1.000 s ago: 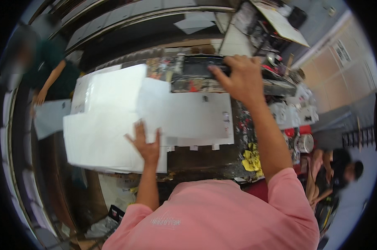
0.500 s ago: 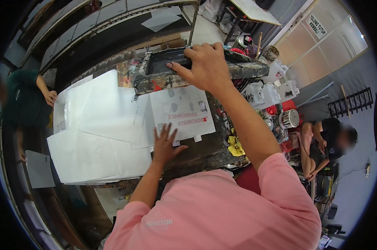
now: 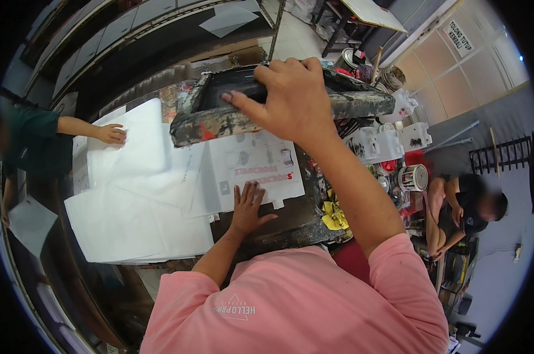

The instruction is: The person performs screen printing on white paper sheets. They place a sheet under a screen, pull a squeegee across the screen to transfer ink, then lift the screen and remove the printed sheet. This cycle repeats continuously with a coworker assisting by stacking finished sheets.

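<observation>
The left hand (image 3: 249, 215), fingers spread, has moved from the white sheets (image 3: 140, 227) to the printed sheet (image 3: 261, 165) below the wooden frame (image 3: 225, 123) — seemingly its concern now. The right hand (image 3: 296, 103) curls over the frame — pinch hidden; a co-worker's hand (image 3: 110, 134) has reached the white sheets.

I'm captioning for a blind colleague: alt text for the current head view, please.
A person's right hand holds a stained frame over part of a printed sheet; the left hand is spread at its near edge. White paper lies left, a co-worker's hand on it.
</observation>
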The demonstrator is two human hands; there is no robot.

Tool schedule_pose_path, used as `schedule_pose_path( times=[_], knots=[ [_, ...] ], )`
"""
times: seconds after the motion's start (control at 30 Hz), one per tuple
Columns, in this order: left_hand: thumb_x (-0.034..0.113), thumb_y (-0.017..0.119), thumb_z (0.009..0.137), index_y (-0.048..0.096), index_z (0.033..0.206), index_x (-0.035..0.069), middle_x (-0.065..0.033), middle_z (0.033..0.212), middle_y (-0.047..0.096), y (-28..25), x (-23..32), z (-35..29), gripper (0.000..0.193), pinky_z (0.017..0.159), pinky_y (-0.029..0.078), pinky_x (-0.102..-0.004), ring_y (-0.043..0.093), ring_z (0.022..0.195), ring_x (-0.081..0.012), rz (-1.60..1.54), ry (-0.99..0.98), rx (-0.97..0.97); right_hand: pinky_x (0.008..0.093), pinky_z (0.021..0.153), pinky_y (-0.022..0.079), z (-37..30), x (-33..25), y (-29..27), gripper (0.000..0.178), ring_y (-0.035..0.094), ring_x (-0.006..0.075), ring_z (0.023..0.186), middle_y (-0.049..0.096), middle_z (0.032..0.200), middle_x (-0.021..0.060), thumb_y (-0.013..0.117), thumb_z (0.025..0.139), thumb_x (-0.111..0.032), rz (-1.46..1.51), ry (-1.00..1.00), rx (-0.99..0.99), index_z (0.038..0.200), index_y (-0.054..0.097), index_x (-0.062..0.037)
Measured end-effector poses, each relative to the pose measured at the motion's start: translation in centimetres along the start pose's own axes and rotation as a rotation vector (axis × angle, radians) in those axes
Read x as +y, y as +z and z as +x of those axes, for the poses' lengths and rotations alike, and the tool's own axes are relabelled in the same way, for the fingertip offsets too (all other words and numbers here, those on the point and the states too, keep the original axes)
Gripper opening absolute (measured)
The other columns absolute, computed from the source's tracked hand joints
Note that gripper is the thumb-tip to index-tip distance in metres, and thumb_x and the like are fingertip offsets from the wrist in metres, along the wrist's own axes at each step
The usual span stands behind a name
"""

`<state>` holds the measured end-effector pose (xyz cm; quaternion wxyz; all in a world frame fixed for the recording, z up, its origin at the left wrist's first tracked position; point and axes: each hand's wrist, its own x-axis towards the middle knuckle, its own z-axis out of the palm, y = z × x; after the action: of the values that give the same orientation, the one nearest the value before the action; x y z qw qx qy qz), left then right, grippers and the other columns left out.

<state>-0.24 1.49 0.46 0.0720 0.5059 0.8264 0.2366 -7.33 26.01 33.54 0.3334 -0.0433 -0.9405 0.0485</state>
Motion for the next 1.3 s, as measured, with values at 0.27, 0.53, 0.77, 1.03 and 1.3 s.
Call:
schedule_pose_path(
  times=[0.27, 0.53, 0.77, 1.03, 1.3],
  knots=[
    [0.079, 0.067, 0.089, 0.042, 0.155, -0.005, -0.0283, 0.16, 0.044, -14.9, 5.6, 2.6, 0.11, 0.129, 0.029, -0.0577, 0.038, 0.154, -0.0452, -1.378, -0.171, 0.43, 0.046, 0.088, 0.04, -2.4, -0.8, -0.3, 0.06, 0.066, 0.03, 0.091, 0.07, 0.089, 0.0127, 0.067, 0.094, -0.064, -0.053, 0.0, -0.109, 0.103, 0.075, -0.0051],
    [0.089, 0.044, 0.094, 0.026, 0.155, -0.012, -0.0321, 0.147, 0.049, -12.3, 5.1, -4.7, 0.12, 0.121, 0.046, -0.0491, 0.054, 0.14, -0.0413, -1.952, -0.897, 0.385, 0.054, 0.097, 0.051, -17.6, 1.5, 6.8, 0.042, 0.064, 0.0405, 0.107, 0.07, 0.104, 0.0172, 0.075, 0.087, -0.022, 0.195, 0.004, -0.735, 0.126, 0.069, -0.0067],
    [0.09, 0.049, 0.091, 0.027, 0.155, -0.01, -0.0299, 0.144, 0.053, -3.2, -0.4, -6.8, 0.121, 0.12, 0.046, -0.0458, 0.059, 0.134, -0.0358, -2.005, -1.073, 0.275, 0.0546, 0.095, 0.048, -26.5, 0.0, 10.2, 0.037, 0.066, 0.0357, 0.108, 0.073, 0.111, 0.0109, 0.074, 0.083, -0.013, 0.191, 0.139, -0.873, 0.119, 0.069, -0.0104],
    [0.091, 0.047, 0.091, 0.033, 0.153, -0.008, -0.0268, 0.141, 0.055, -3.4, -0.5, -5.0, 0.118, 0.119, 0.046, -0.0447, 0.057, 0.135, -0.0354, -1.874, -1.343, 0.256, 0.0521, 0.097, 0.042, -28.3, -1.9, 13.0, 0.036, 0.062, 0.0266, 0.115, 0.067, 0.121, 0.0049, 0.071, 0.087, -0.015, 0.066, 0.037, -0.664, 0.122, 0.066, -0.0125],
    [0.087, 0.046, 0.095, 0.033, 0.155, -0.004, -0.0245, 0.14, 0.057, -3.0, -0.3, -5.0, 0.11, 0.116, 0.049, -0.046, 0.061, 0.129, -0.0354, -1.828, -1.34, 0.262, 0.054, 0.1, 0.042, -15.8, 6.1, 25.9, 0.035, 0.063, 0.0264, 0.118, 0.068, 0.123, 0.0029, 0.066, 0.092, -0.011, -0.059, 0.076, -0.543, 0.127, 0.065, -0.0143]
  ],
)
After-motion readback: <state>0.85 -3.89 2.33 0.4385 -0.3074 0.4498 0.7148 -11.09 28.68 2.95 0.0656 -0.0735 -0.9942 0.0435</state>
